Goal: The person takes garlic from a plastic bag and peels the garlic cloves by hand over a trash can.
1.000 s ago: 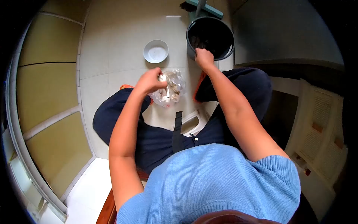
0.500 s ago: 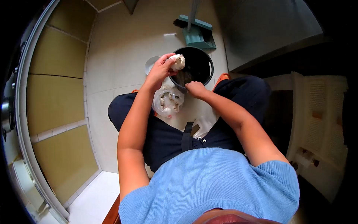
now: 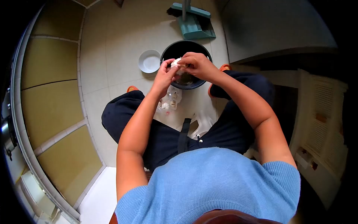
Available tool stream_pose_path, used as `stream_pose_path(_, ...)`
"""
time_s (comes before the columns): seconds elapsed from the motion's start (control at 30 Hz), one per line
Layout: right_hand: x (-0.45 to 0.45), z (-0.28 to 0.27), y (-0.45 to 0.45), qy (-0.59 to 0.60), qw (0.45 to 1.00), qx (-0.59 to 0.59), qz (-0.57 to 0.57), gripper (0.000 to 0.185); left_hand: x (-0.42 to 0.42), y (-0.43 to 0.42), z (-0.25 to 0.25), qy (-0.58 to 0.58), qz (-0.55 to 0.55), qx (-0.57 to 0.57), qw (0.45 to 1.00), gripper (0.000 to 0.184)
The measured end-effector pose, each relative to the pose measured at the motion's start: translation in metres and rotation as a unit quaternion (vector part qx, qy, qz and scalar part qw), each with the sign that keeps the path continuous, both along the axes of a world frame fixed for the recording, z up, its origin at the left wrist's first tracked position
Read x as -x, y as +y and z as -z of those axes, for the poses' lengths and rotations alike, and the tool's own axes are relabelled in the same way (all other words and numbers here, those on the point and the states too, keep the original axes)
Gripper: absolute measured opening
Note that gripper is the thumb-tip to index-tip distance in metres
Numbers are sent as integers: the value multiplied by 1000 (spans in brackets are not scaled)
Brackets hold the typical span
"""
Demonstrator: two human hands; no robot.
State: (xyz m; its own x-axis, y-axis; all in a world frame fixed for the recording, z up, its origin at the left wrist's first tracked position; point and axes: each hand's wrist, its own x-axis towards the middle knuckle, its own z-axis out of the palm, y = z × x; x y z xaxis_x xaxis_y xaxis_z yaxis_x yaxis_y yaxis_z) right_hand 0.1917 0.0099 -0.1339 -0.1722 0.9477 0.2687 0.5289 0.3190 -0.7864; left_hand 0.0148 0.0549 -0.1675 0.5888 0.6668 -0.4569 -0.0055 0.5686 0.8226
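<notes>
Over the black bin (image 3: 201,47) my left hand (image 3: 165,77) grips a whitish garlic bulb (image 3: 175,62) between thumb and fingers. My right hand (image 3: 197,65) meets it from the other side, its fingers closed in a pinch at the bulb. What exactly the right fingertips pinch is partly hidden. Below the left wrist, a clear plastic bag (image 3: 173,98) holds several more garlic bulbs. A white bowl (image 3: 149,62) stands on the floor just left of the bin.
Beyond the bin stand a teal dustpan (image 3: 194,28) and a broom (image 3: 191,10). Another whitish plastic bag (image 3: 204,125) lies between my legs. Tan cabinet fronts (image 3: 52,61) line the left, and a dark panel (image 3: 272,30) stands at the right.
My right hand has risen from the bin's near rim to the garlic bulb. The left hand has brought the bulb slightly lower in view, and the bowl now shows fully.
</notes>
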Motion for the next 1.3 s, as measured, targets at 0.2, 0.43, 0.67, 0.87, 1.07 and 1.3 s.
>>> stream_pose_path(0.2, 0, 21, 3, 77, 979, 144, 120, 22, -4, -9, 6, 18, -45, -37, 998, 47)
stream_pose_path(0.43, -6, 30, 10, 204, 954, 207, 73, 12, -7, -6, 1, 31, -18, -19, 999, 42)
stream_pose_path(0.67, -20, 17, 16, 340, 861, 378, 30, 15, -4, 2, -2, -19, 0, -34, 999, 40)
stream_pose_path(0.87, -7, 17, 19, 248, 953, 143, 101, 18, -6, 7, -7, -1, -46, 6, 999, 43)
stream_pose_path(1.07, -4, 17, 14, 89, 991, 38, 90, 15, -4, 8, 8, 120, -39, -254, 959, 40)
stream_pose_path(1.3, 1, 15, 9, -5, 998, 11, 68, 14, -4, 13, -22, 118, -33, -451, 884, 16)
